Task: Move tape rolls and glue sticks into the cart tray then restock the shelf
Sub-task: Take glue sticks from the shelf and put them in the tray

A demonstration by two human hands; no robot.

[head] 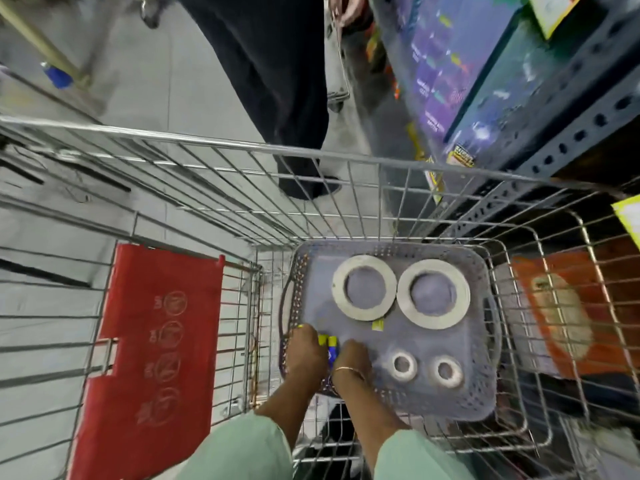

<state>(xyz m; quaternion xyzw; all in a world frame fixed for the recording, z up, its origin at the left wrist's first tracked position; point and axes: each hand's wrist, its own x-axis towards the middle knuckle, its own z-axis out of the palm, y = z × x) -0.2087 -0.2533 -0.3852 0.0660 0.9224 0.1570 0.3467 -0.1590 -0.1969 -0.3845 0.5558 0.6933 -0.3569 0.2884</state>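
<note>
A grey perforated tray (481,382) sits in the wire cart. Two large white tape rolls (364,287) (433,294) lie flat side by side at its far end. Two small white tape rolls (404,366) (446,371) lie at its near right. Blue glue sticks with yellow caps (328,344) lie at the near left corner. My left hand (304,355) and my right hand (353,360) both rest on those glue sticks, fingers curled over them. Another yellow-capped piece (377,324) shows below the left large roll.
The wire cart (207,147) has a red child-seat flap (156,341) at the left. A person in dark trousers (273,81) stands just beyond the cart. A shelf with colourful boxes (485,81) rises at the right. An orange pack (561,313) lies beside the tray.
</note>
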